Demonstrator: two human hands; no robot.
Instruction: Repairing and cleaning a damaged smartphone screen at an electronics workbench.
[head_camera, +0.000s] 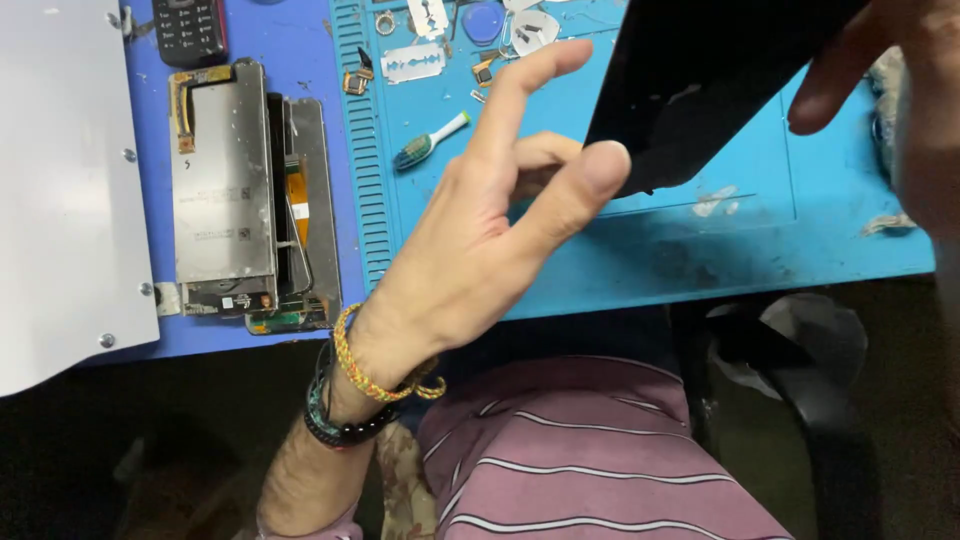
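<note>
The right hand (900, 90) is mostly cut off and seems to grasp the black panel (700, 80); the left hand (490, 230) pinches its lower corner. Beyond the grip lie a toothbrush (430, 140) and razor blade (412, 63).

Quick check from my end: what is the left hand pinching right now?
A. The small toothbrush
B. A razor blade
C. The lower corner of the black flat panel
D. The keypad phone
C. The left hand has its thumb and fingers closed on the lower corner of the black flat panel, while the toothbrush, razor blade and keypad phone lie untouched on the blue mat.
</note>
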